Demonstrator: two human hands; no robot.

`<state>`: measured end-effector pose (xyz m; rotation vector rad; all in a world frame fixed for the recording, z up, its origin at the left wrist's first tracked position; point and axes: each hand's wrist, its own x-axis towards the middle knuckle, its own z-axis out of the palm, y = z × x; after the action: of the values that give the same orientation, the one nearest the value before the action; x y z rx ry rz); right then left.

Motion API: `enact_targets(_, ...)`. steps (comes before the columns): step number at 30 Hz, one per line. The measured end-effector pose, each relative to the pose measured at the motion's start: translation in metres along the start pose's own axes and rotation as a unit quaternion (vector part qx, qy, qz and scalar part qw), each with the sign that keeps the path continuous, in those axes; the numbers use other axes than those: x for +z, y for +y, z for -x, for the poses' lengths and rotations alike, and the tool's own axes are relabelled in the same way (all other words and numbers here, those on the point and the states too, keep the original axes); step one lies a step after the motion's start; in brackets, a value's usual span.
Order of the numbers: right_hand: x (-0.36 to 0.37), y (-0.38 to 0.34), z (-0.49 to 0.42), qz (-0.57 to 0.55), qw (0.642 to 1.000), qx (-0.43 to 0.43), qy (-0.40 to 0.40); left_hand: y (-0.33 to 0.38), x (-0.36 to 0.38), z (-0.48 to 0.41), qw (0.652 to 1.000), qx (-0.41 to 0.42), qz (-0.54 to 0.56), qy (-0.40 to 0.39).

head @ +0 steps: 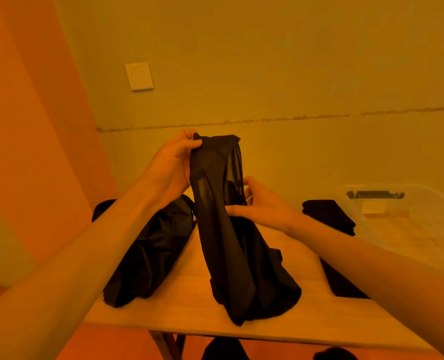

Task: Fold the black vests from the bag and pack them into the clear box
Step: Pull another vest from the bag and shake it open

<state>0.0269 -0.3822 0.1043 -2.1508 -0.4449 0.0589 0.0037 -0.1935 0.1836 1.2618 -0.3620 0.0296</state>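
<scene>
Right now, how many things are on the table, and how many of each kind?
Vest, held up by both hands: 1
Bag: 1
Clear box: 1
Folded black cloth: 2 patches showing; the right arm crosses between them, so they may be one pile
Total: 5

White switch plate (139, 76) on pale wall (293, 61), up and left of the grip. Rough horizontal crack line (267, 120) across that wall, behind and just above the grip. Orange surface (20, 126) far left. Wooden table (189, 302) below the grip; leg (163, 344) under near edge. Dark shapes (223, 349) beneath, unidentifiable.
</scene>
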Motion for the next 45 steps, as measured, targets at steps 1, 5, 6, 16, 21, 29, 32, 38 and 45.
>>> enact_targets(1, 0.007, 0.008, 0.000, 0.011, 1.000, 0.000, 0.009, 0.001, -0.001, 0.002, 1.000, 0.003, -0.022, 0.010)
enact_targets(5, 0.006, 0.043, 0.000, 0.085, 0.994, 0.036, 0.052, 0.007, -0.021, 0.009, 0.996, 0.039, -0.064, 0.039)
enact_targets(6, -0.001, 0.049, 0.001, 0.114, 0.990, 0.051, 0.060, 0.009, -0.030, 0.011, 0.995, 0.051, -0.075, 0.038)
enact_targets(16, -0.094, 0.063, 0.007, 0.049, 0.943, 0.305, -0.121, -0.007, -0.071, 0.033, 0.990, 0.076, -0.079, 0.090)
enact_targets(21, -0.129, 0.038, 0.012, 0.098, 0.930, 0.300, -0.189, -0.019, -0.070, 0.033, 0.991, 0.075, -0.059, 0.097)
enact_targets(29, -0.141, 0.030, -0.006, -0.049, 0.983, 0.135, 0.117, -0.032, -0.071, 0.031, 0.999, -0.018, 0.018, -0.023)
enact_targets(32, -0.133, 0.016, -0.008, -0.066, 0.987, 0.027, 0.143, -0.027, -0.070, 0.036, 0.966, -0.151, -0.181, -0.102)
enact_targets(38, -0.121, -0.029, -0.007, -0.015, 0.993, -0.103, 0.061, -0.029, -0.022, 0.021, 0.854, 0.150, -0.495, 0.054)
enact_targets(45, -0.103, -0.049, -0.012, 0.008, 0.989, -0.150, 0.012, -0.047, 0.041, -0.001, 0.959, 0.042, -0.279, -0.008)
